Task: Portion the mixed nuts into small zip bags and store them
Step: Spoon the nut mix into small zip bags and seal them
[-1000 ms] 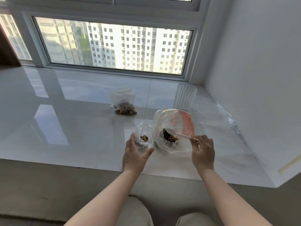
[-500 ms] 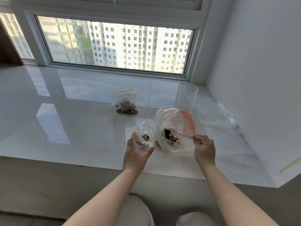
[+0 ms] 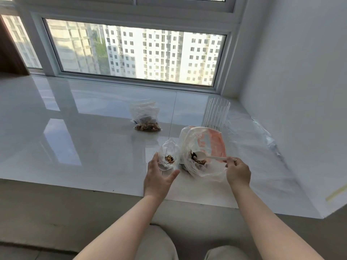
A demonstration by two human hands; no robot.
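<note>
A small clear zip bag with a few nuts at its bottom stands open near the sill's front edge, and my left hand cups it from the near side. To its right a large clear bag with an orange print holds the mixed nuts. A white plastic spoon reaches into that bag, its bowl over the nuts. My right hand pinches the spoon's handle end. Farther back lies a filled small zip bag.
A ribbed clear cup stands behind the large bag. Crumpled clear plastic lies along the right wall. The glossy white window sill ends in a front edge just before my hands; a window runs along the back.
The spoon's bowl has shifted slightly inside the large bag. My left hand has stayed on the small bag. The view has tilted a little.
</note>
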